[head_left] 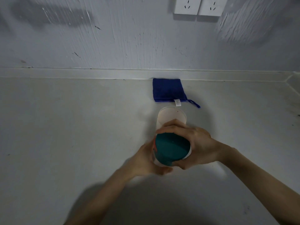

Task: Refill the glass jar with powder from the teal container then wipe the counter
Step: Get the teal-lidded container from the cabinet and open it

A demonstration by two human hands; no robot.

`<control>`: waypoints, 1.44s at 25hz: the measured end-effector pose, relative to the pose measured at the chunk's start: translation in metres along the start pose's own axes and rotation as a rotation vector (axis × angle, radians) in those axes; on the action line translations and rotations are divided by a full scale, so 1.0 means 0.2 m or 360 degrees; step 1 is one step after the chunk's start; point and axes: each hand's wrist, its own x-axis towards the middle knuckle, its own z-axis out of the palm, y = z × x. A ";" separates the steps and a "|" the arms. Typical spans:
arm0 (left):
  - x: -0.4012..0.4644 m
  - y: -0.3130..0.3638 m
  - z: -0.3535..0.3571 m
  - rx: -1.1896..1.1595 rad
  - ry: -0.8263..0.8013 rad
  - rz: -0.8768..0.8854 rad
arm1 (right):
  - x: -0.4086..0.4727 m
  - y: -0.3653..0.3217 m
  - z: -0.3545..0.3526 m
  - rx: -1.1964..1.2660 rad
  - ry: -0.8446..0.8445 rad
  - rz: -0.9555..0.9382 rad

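Note:
The teal container (172,149) stands on the grey counter (65,135), its teal lid facing me. My right hand (196,145) grips the lid from the right, fingers curled over its far rim. My left hand (146,158) holds the container's body from the left. Just behind it stands the glass jar (171,116), open-topped, with pale powder inside. A folded blue cloth (168,90) lies behind the jar against the wall.
The counter ends at a low backsplash (97,73) along the wall. Two white wall sockets (198,5) sit high up at the right. A corner of the counter edge shows at the far right (292,85).

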 end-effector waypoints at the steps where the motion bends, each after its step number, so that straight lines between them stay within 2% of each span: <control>1: 0.00 0.00 -0.02 0.0013 -0.0071 -0.0019 | 0.01 0.00 -0.01 -0.0029 -0.0054 -0.0018; 5: 0.00 0.03 -0.06 0.0045 -0.0247 -0.0087 | 0.03 -0.02 -0.06 -0.0115 -0.0319 0.0012; 8: -0.01 0.07 -0.07 0.0012 -0.0248 -0.0036 | 0.02 -0.03 -0.05 -0.0117 -0.0301 0.0082; 11: -0.02 0.05 0.01 -0.0129 -0.0026 0.0038 | 0.01 -0.03 -0.03 -0.0147 -0.0182 0.0156; 14: -0.03 0.03 0.08 -0.0222 0.0264 -0.0013 | 0.00 -0.03 0.00 -0.0236 -0.0091 0.0190; 19: -0.03 0.01 0.09 -0.0113 0.0352 -0.0057 | 0.00 -0.04 0.05 -0.0556 -0.0027 0.0303; 21: -0.02 0.00 0.08 -0.0122 0.0321 -0.0050 | 0.01 -0.04 0.05 -0.0470 -0.0003 0.0248; 24: -0.01 0.00 0.04 -0.0117 0.0230 -0.0036 | 0.02 -0.03 0.01 -0.0296 -0.0128 0.0144; 30: -0.01 0.03 -0.05 0.0011 -0.0132 -0.0050 | 0.06 -0.03 -0.08 -0.0164 -0.0365 -0.0067; 36: -0.01 0.04 -0.07 -0.0036 -0.0144 -0.0050 | 0.09 -0.02 -0.07 -0.0153 -0.0381 -0.0046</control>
